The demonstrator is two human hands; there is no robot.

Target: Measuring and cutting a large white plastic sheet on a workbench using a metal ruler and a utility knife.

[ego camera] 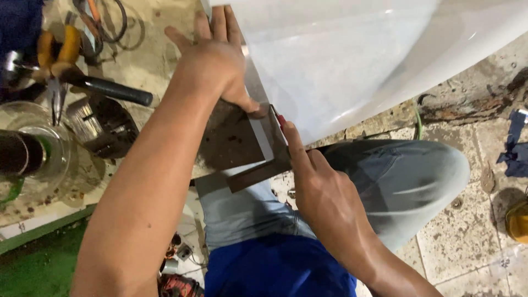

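Left hand (217, 60) fingers spread flat, pressing down on a rusty metal try square (242, 140); thumb pinned on its blade at the edge of a white plastic sheet (335, 60). Right hand (322, 190) fingers pinched together around a thin tool with a red tip (281, 120), tip touching the sheet right beside the square's blade. Can't tell what kind of tool; most of it is hidden in the grip. Square lies over the person's knee, grey trousers (407, 176), blue shirt below. Sheet curls up and away toward top right over a cracked tile floor (467, 242).

Left side, table (148, 60), dusty: clear glass jar (33, 154) with a dark cylinder lying across its mouth, contents otherwise unclear. Just beside it a round metal part (102, 126) with ribbed walls, hollow inside. Above that a black-handled tool (113, 89), yellow-handled pliers (55, 55). Blue rag (514, 146) on the floor far right.
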